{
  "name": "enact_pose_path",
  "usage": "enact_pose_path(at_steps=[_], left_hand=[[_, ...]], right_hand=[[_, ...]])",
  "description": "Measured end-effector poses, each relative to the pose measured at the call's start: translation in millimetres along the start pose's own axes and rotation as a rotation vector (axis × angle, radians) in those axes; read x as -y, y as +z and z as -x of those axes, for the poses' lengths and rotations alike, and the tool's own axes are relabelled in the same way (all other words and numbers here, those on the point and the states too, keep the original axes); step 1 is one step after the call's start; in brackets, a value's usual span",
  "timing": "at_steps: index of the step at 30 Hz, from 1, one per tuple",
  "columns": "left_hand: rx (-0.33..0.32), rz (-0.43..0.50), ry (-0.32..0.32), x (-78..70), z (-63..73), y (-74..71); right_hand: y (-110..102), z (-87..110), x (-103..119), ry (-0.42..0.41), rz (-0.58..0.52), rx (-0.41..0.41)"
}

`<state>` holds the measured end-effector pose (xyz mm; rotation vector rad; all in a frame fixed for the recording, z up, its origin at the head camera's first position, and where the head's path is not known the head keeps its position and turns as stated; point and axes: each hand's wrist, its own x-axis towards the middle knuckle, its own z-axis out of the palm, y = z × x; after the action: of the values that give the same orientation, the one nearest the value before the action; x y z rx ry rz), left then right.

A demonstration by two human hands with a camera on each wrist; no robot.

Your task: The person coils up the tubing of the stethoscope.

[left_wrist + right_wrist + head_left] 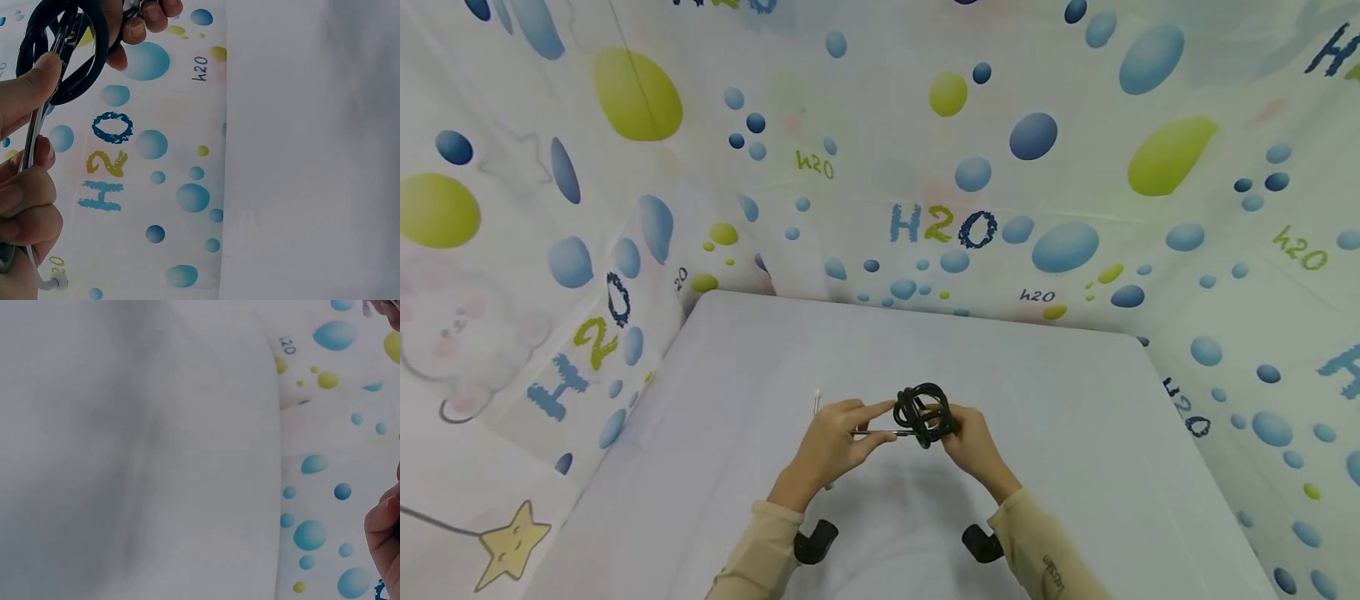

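Note:
In the head view a black coiled cable (914, 419) is held up above the table, between both hands. My right hand (976, 447) grips the coil from its right side. With the index finger at the coil, my left hand (837, 443) pinches a thin silver rod (880, 432) that runs into the coil. The left wrist view shows the black cable's loop (100, 47) and the silver rod (30, 147) passing through the left fingers. A thin white piece (57, 282) with a rounded end sticks out below that hand. In the right wrist view only part of the right hand (382, 531) appears.
A white-covered table (1045, 467) lies beneath the hands. Behind it and at both sides hang white sheets (880, 175) printed with blue and green spots. Black wrist mounts (816, 542) show at both sleeves.

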<state>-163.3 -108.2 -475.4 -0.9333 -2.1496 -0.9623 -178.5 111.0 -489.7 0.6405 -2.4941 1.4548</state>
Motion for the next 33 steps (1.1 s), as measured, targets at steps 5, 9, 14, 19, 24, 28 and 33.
enact_pose_path(at_steps=[5,9,14,19,24,28,33], left_hand=[[0.003,0.003,0.006,1.1,-2.3,0.9],[0.013,0.014,-0.016,1.3,-2.9,1.7],[0.03,0.011,-0.049,-0.7,-5.2,0.1],[0.036,0.022,-0.062,-2.2,-5.0,-3.1],[-0.028,0.038,-0.034,0.3,-2.0,-4.3],[-0.06,0.036,0.004,1.9,-2.1,-2.3],[-0.051,0.046,-0.005,0.7,-2.8,0.2]], right_hand=[[-3,5.1,5,-0.034,0.075,-0.013],[-7,5.4,10,-0.026,0.16,0.0],[-9,5.7,16,0.031,0.171,0.022],[-4,10.2,16,0.033,0.093,-0.026],[3,12.9,17,-0.142,0.057,-0.087],[6,15.2,20,-0.204,0.086,-0.129],[5,20.2,24,-0.119,0.094,-0.121]])
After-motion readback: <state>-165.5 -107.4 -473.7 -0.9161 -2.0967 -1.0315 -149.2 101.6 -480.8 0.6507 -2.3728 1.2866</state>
